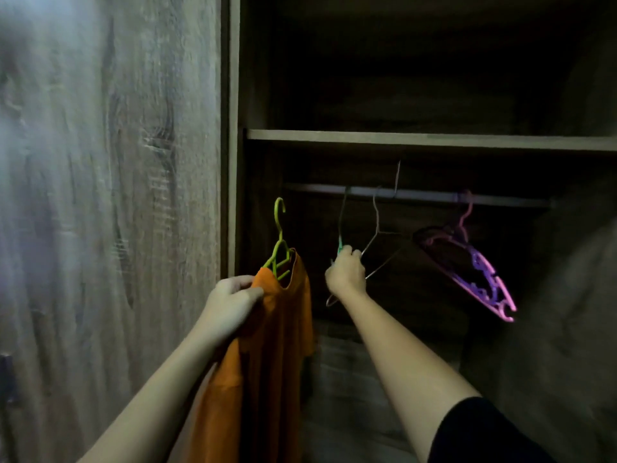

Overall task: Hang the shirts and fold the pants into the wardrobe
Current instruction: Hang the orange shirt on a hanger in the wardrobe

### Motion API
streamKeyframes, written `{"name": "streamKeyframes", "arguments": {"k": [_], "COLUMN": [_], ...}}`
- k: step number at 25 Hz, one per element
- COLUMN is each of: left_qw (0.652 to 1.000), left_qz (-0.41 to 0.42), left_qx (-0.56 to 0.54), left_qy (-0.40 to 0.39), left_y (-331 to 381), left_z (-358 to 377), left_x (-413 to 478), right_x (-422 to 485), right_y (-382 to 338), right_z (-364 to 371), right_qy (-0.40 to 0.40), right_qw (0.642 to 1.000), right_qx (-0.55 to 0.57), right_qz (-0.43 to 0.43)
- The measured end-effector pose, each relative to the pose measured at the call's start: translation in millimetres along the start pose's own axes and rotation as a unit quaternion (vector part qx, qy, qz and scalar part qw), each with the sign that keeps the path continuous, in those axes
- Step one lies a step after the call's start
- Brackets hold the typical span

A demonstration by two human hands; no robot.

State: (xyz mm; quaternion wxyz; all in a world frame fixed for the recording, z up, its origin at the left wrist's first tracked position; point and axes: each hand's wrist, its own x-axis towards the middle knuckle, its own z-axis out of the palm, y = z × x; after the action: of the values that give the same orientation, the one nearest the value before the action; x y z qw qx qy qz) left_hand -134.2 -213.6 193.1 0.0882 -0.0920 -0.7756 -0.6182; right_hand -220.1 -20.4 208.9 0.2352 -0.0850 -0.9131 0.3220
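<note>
Nearest, at the lower right: a black short sleeve (484,436), cut off by the frame edge.

Further in, on the left: left hand (230,304), fingers curled round the shoulder of the orange cotton shirt (267,362), pinching cloth and likely the arm of the lime-green plastic hanger (278,242) beneath it. Held high, just outside the wardrobe's left edge, hook free and upright, not yet on any rail. Probably kept up there to stop the shirt sliding off while making room.

Beside it, deeper in: right hand (345,272), fingers closed round the lower bars of thin grey wire hangers (377,228), one with a teal patch. Apparently meant to shove them along or lift one off. Hard to tell how many in that grip.

Behind, hooked over the pale metal rail (417,194): those wires and, towards the rail's right end, a tilted bunch of pink and purple plastic hangers (474,272).

Above the rail, a wood-grain shelf (430,140). Beyond, only darkness; wardrobe back and floor too dim to read. No pants in sight. Shirt hem lost below the frame.
</note>
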Motion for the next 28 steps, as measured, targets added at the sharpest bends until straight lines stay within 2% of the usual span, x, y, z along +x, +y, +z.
{"name": "streamKeyframes", "arguments": {"k": [2, 7, 10, 17, 24, 28], "left_qw": [0.999, 0.99, 0.986, 0.987, 0.982, 0.979], "left_qz": [0.017, 0.057, 0.068, 0.006, -0.039, -0.043], "left_qx": [0.028, 0.038, 0.057, 0.128, 0.116, 0.159], "left_qy": [0.012, 0.123, 0.143, 0.101, 0.143, 0.116], "left_y": [9, 42, 57, 33, 20, 13], "left_z": [19, 61, 70, 82, 94, 94], "left_x": [25, 78, 108, 152, 155, 155], "right_x": [2, 10, 14, 22, 23, 22], "right_y": [6, 15, 21, 33, 35, 36], "right_z": [-10, -29, -34, -33, -33, -34], "right_qy": [0.004, -0.019, -0.026, -0.046, -0.052, -0.053], "right_qw": [1.0, 0.999, 0.998, 0.991, 0.987, 0.986], "right_qx": [-0.022, -0.034, -0.036, -0.018, -0.029, -0.04], "right_qz": [-0.006, -0.012, -0.051, -0.124, -0.147, -0.154]}}
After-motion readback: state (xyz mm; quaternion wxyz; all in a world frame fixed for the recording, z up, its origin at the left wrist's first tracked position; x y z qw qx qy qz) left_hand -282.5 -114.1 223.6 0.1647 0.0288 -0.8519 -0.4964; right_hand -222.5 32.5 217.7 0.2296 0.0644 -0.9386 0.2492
